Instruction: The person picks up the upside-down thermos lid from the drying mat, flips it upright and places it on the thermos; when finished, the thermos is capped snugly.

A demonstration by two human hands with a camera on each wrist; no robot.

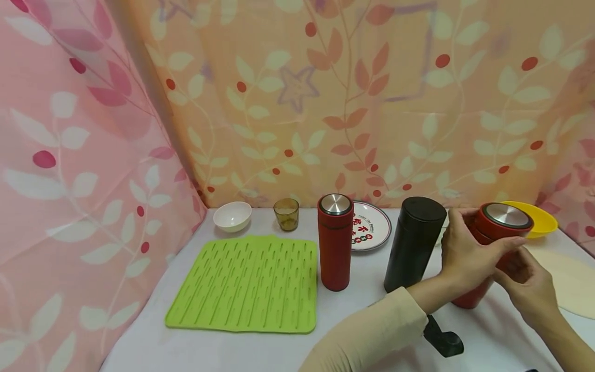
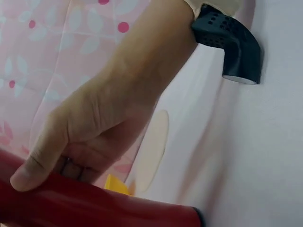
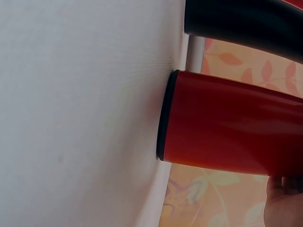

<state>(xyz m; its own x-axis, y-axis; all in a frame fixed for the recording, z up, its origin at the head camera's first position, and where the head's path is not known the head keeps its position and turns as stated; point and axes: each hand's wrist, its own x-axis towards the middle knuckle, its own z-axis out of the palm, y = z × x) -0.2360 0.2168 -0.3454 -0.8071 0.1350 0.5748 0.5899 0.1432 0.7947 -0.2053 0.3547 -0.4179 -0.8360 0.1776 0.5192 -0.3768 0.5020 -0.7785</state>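
Both hands on the red flask at the right of the worktop, lid on and nothing yet opened.

Left hand (image 1: pixel 465 256) wrapped round the upper body of the red flask (image 1: pixel 492 248), thumb and fingers clamped on it; right hand (image 1: pixel 530 284) curled against its near side just under the lid, grip also closed on it. Flask base resting on the white worktop (image 1: pixel 232 351), leaning slightly, just right of the black flask (image 1: pixel 413 243). Steel-topped lid (image 1: pixel 506 216) seated, so opening judged not started. Smooth matt red cylinder, brushed metal disc on top, dark ring at the foot. Second red flask (image 1: pixel 335 240) upright beside a ridged, rubbery green mat (image 1: pixel 246 284). Glossy white bowl (image 1: pixel 232 216), amber glass cup (image 1: pixel 286 214), printed plate (image 1: pixel 372 227) and yellow bowl (image 1: pixel 541 219) along the back.
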